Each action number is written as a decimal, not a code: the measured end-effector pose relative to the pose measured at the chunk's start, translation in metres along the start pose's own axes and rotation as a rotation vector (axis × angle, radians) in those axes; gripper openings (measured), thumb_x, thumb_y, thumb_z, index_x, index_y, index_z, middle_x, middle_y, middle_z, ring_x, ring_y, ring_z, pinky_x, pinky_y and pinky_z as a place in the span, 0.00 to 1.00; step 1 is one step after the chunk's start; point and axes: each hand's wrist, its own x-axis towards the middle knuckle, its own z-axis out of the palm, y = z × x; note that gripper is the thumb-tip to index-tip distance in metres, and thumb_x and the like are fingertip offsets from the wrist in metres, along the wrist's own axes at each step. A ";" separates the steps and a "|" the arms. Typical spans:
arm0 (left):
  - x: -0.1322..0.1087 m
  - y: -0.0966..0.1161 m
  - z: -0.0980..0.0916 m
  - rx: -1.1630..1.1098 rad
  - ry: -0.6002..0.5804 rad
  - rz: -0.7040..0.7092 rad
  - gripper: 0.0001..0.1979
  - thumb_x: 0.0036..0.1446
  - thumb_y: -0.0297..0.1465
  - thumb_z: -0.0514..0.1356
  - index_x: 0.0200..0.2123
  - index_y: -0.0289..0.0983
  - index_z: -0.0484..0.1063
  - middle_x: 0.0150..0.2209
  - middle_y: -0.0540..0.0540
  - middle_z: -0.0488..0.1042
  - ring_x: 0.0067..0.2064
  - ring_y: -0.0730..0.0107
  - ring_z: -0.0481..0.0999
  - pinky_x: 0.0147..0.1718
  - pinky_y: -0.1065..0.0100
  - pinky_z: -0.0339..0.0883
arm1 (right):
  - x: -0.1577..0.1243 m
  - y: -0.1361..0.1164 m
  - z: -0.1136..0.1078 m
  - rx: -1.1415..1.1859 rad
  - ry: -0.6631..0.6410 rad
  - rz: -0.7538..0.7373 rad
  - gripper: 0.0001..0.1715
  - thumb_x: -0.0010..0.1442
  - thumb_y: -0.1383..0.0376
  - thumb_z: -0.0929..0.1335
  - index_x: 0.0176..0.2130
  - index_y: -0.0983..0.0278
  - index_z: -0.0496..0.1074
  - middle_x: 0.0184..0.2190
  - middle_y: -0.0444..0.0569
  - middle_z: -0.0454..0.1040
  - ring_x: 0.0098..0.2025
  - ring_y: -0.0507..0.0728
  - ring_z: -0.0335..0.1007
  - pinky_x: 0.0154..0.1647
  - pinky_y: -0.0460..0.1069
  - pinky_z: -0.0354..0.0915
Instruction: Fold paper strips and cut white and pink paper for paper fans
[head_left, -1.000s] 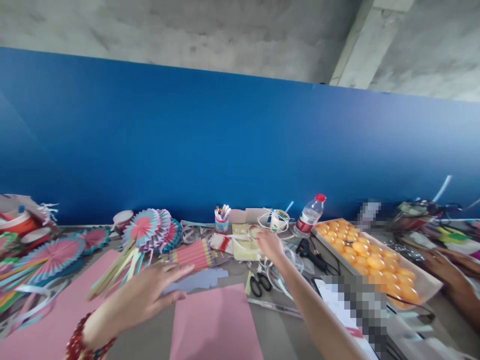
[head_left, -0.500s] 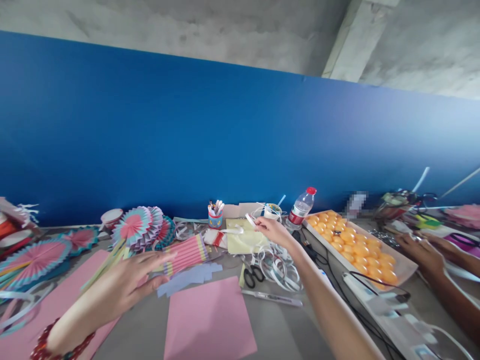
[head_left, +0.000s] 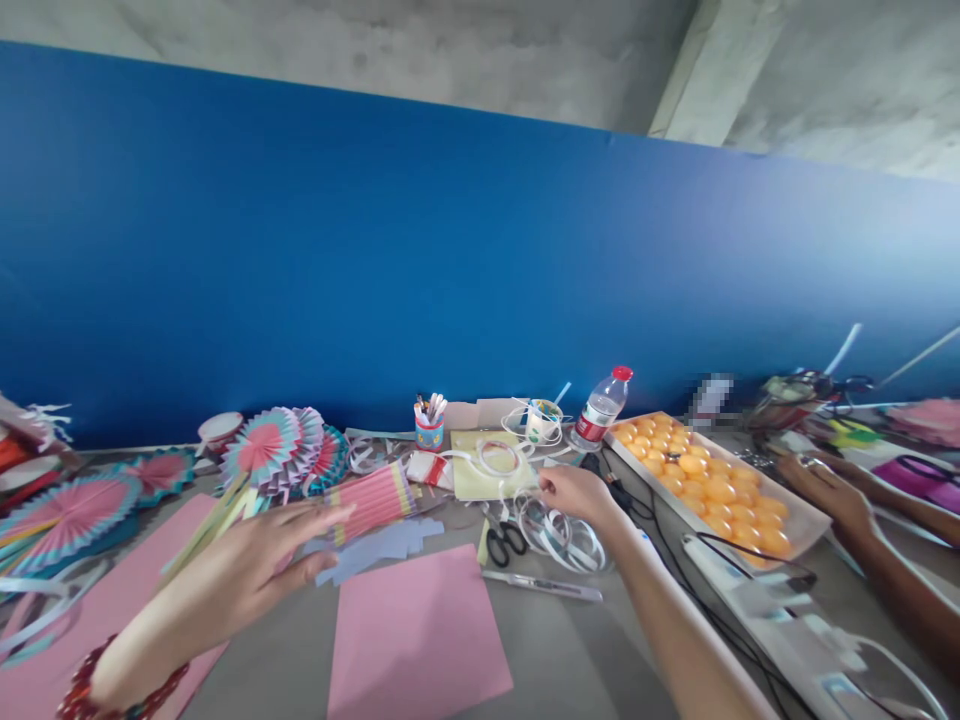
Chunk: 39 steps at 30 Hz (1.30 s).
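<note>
My left hand (head_left: 259,555) is spread open, fingers apart, above the blue-grey paper strips (head_left: 382,552) and beside the pleated pink and yellow paper (head_left: 371,502). Over the coiled white strips (head_left: 562,535) is my right hand (head_left: 574,492), its fingers curled together; what they hold, if anything, is too small to tell. Black scissors (head_left: 506,542) lie just left of the coils, and a pen-like cutter (head_left: 544,585) lies below them. A pink sheet (head_left: 420,635) is flat at the front. Yellow paper (head_left: 472,480) lies behind, partly under white strip loops.
Paper rosettes (head_left: 262,450) stand at left. A cup of pens (head_left: 430,425), a white cup (head_left: 544,420) and a bottle (head_left: 602,410) line the back. Right are a box of orange balls (head_left: 705,485), a power strip (head_left: 757,620) with cables, and another person's hands (head_left: 829,490).
My right hand has moved down and right, from near the white cup to the coiled strips. The white piece at its fingertips no longer shows there. My left hand has barely moved.
</note>
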 end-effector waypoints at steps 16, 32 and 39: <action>0.000 0.004 0.002 0.019 -0.214 0.018 0.22 0.67 0.44 0.52 0.63 0.53 0.62 0.61 0.51 0.69 0.60 0.57 0.70 0.55 0.63 0.67 | -0.025 0.027 -0.006 0.318 0.092 -0.028 0.16 0.58 0.61 0.60 0.39 0.60 0.74 0.32 0.46 0.79 0.34 0.58 0.74 0.36 0.48 0.63; 0.023 0.083 0.042 -0.158 -0.042 0.311 0.31 0.65 0.40 0.57 0.68 0.44 0.51 0.67 0.43 0.58 0.67 0.54 0.58 0.65 0.51 0.54 | -0.063 -0.090 0.018 0.776 -0.031 -0.242 0.13 0.59 0.64 0.62 0.39 0.64 0.74 0.20 0.42 0.71 0.23 0.52 0.67 0.26 0.44 0.59; 0.037 0.111 0.065 -0.304 -0.187 0.339 0.10 0.65 0.26 0.52 0.44 0.42 0.72 0.42 0.49 0.78 0.43 0.65 0.76 0.49 0.64 0.67 | -0.067 -0.126 0.043 0.856 -0.076 -0.269 0.14 0.56 0.69 0.63 0.35 0.64 0.77 0.22 0.42 0.72 0.25 0.51 0.66 0.27 0.43 0.57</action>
